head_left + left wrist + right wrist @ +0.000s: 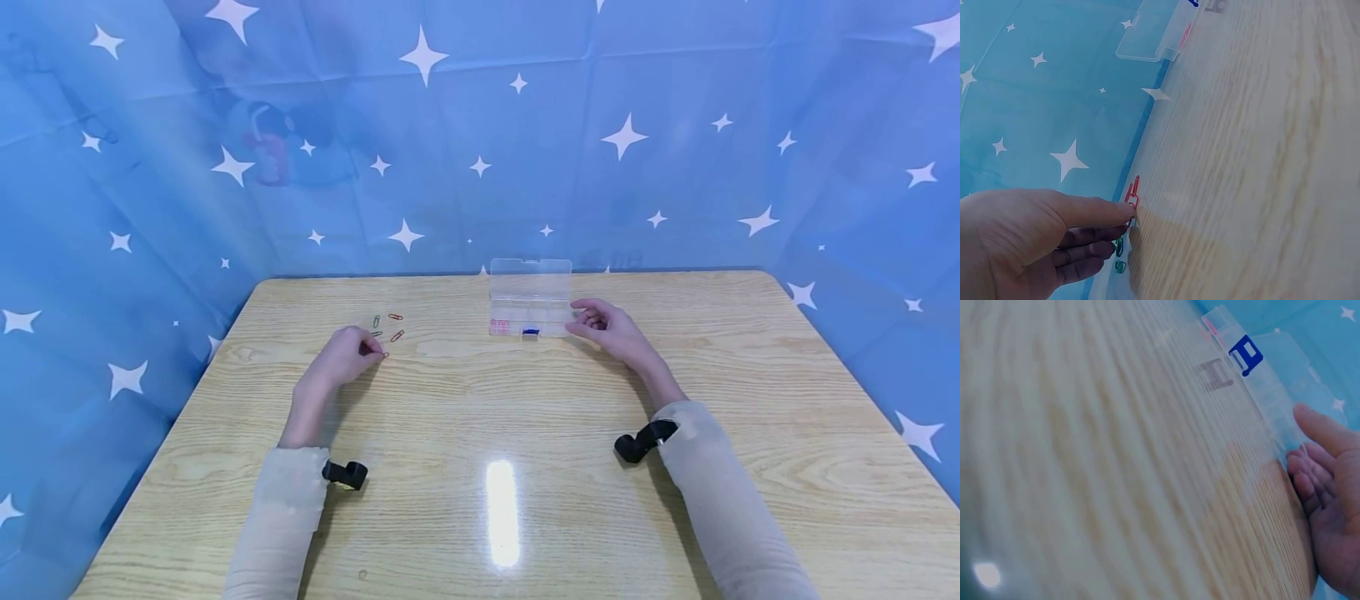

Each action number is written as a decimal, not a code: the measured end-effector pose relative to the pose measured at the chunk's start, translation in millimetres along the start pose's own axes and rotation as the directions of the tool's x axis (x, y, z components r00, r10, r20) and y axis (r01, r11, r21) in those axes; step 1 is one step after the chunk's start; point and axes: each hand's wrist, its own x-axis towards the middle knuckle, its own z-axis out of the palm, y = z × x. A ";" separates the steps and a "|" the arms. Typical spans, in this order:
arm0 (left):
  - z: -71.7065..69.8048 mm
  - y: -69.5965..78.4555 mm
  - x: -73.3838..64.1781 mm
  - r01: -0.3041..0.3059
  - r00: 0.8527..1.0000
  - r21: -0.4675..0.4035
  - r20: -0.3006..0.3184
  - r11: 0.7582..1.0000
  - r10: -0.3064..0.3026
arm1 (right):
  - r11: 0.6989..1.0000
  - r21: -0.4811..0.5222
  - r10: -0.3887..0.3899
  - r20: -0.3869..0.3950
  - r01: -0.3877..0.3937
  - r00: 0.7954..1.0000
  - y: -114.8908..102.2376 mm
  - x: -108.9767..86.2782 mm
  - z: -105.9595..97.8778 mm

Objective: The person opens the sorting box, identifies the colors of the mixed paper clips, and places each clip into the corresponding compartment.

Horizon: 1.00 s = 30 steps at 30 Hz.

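Observation:
My left hand (pixel 347 358) pinches a red paper clip (pixel 386 355) between thumb and forefinger, low over the table's left side; in the left wrist view its loop (pixel 1134 201) pokes past the thumb tip. Just beyond the hand lie two more red paper clips (pixel 397 336) and two green ones (pixel 377 321). A clear plastic box (pixel 551 315) with compartments stands at the back, its lid (pixel 530 277) raised and a blue latch (pixel 530 332) in front. At its right end rests my right hand (pixel 611 329), thumb by the front corner and forefinger farther back, other fingers loosely bent.
Small pink pieces (pixel 499 326) sit in the box's left front compartment. The wooden table (pixel 450 417) ends at a blue star-patterned curtain (pixel 480 125) close behind the box. Both wrists wear black camera mounts (pixel 647 440).

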 end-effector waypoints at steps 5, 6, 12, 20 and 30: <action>1.0 -1.8 0.1 -0.019 1.000 -0.015 -0.023 1.000 0.019 | 1.000 -0.003 -0.002 -0.002 0.002 1.000 -0.7 -0.2 0.2; 1.1 -1.8 0.0 -0.023 0.999 -0.020 -0.028 1.000 0.022 | 1.000 -0.005 -0.003 -0.004 0.003 1.000 -0.6 -0.1 0.2; 2.4 2.5 0.5 -0.016 0.998 -0.058 -0.057 0.998 0.013 | 1.000 -0.008 -0.008 -0.007 0.008 1.000 1.0 0.5 0.2; 6.9 13.3 5.8 -0.053 0.992 -0.081 -0.116 0.995 0.043 | 1.000 -0.012 -0.010 -0.008 0.010 1.000 1.1 0.2 0.2; 13.2 35.3 19.1 -0.148 0.979 -0.104 -0.159 0.983 0.131 | 1.000 -0.016 -0.008 -0.011 0.008 1.000 0.2 0.2 0.1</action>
